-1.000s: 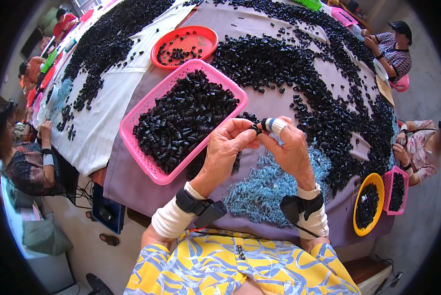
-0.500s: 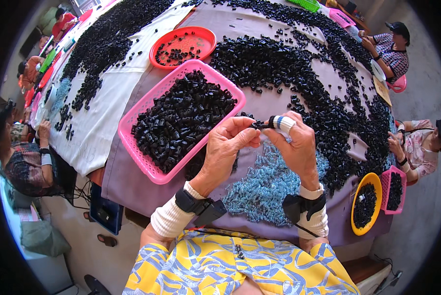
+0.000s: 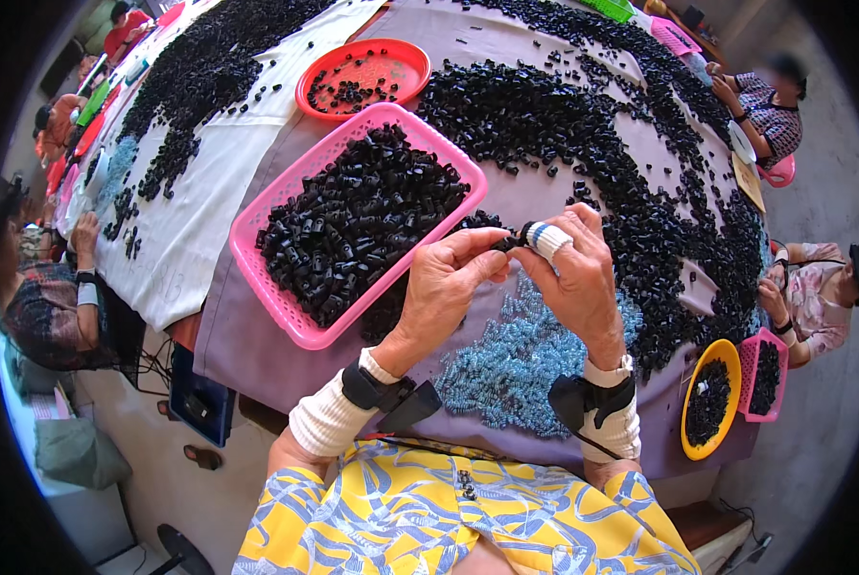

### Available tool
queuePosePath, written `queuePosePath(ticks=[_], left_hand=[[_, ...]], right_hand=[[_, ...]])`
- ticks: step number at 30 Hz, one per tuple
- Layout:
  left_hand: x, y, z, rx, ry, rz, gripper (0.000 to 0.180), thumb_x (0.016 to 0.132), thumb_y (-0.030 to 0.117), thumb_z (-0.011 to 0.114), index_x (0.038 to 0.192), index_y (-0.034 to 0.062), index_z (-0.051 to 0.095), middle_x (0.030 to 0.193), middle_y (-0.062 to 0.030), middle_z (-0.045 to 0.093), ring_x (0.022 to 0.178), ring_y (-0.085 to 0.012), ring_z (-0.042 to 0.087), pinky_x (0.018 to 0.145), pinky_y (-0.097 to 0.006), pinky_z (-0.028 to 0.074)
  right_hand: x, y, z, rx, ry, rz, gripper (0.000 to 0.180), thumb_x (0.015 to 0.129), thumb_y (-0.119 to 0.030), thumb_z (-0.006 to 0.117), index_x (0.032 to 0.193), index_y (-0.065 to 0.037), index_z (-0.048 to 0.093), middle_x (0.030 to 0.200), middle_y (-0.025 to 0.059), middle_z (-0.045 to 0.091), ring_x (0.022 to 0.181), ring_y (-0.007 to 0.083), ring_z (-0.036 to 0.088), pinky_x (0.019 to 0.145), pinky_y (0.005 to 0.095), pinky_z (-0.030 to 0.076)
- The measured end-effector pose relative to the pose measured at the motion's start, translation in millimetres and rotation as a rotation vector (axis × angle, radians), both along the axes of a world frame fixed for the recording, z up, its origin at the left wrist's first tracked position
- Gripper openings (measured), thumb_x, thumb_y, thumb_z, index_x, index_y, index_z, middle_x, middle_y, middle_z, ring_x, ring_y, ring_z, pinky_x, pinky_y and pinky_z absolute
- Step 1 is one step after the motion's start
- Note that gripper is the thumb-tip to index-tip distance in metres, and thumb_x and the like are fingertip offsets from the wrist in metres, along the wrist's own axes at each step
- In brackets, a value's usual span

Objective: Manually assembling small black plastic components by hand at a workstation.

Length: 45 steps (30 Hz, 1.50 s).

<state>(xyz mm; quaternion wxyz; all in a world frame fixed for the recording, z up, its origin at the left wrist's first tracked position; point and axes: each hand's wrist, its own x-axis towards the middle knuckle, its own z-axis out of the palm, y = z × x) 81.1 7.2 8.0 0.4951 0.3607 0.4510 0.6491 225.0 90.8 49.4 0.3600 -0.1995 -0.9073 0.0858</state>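
Observation:
Both hands meet over the table, just right of the pink basket [image 3: 305, 331]. My left hand [image 3: 449, 287] pinches a small black plastic part [image 3: 508, 243] between thumb and fingertips. On its other side my right hand [image 3: 575, 273] is closed on the same part; the fingers hide most of it. White tape with a dark stripe wraps a finger of the right hand. Heaped black plastic parts [image 3: 362, 220] fill the basket. Under my wrists lies a pile of small light-blue metal springs [image 3: 506, 374].
A red tray [image 3: 420, 72] with some black parts stands beyond the basket. Black parts [image 3: 545, 125] spread widely over the cloth. At the right are a yellow tray [image 3: 733, 379] and a smaller pink basket [image 3: 782, 388]. Other people [image 3: 813, 297] sit along both sides.
My hands stay together at nearly the same place, with the fingers slightly shifted around the black part. The whole view has moved a little.

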Motion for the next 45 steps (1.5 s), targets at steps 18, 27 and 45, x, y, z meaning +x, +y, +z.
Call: queuePosePath(ticks=[18,27,45], left_hand=[[2,0,-4,-0.006,0.124,0.014,0.023,0.084,0.0,0.059,0.107,-0.0016,0.065,0.086,-0.004,0.066,0.073,-0.0063,0.058,0.066,-0.019,0.049],[1,3,-5,-0.043,0.143,-0.001,0.022,0.086,0.003,0.06,0.107,-0.002,0.063,0.086,-0.0058,0.067,0.074,-0.0084,0.061,0.07,-0.022,0.051],[0,3,-15,-0.127,0.022,-0.022,0.019,0.084,0.005,0.063,0.102,-0.0014,0.066,0.082,-0.006,0.067,0.071,-0.0098,0.062,0.068,-0.023,0.052]], right_hand=[[3,-8,-3,0.042,-0.151,-0.095,0.014,0.075,-0.012,0.068,0.08,-0.001,0.061,0.077,0.0102,0.06,0.077,0.0261,0.058,0.083,0.0397,0.039],[4,-8,-7,0.05,-0.198,-0.093,0.009,0.078,-0.011,0.063,0.079,-0.003,0.06,0.079,0.011,0.059,0.08,0.0264,0.057,0.082,0.0396,0.039],[7,-10,-33,0.02,-0.252,-0.065,0.008,0.071,0.001,0.054,0.079,0.002,0.053,0.081,0.0158,0.055,0.081,0.031,0.053,0.077,0.0409,0.041]])
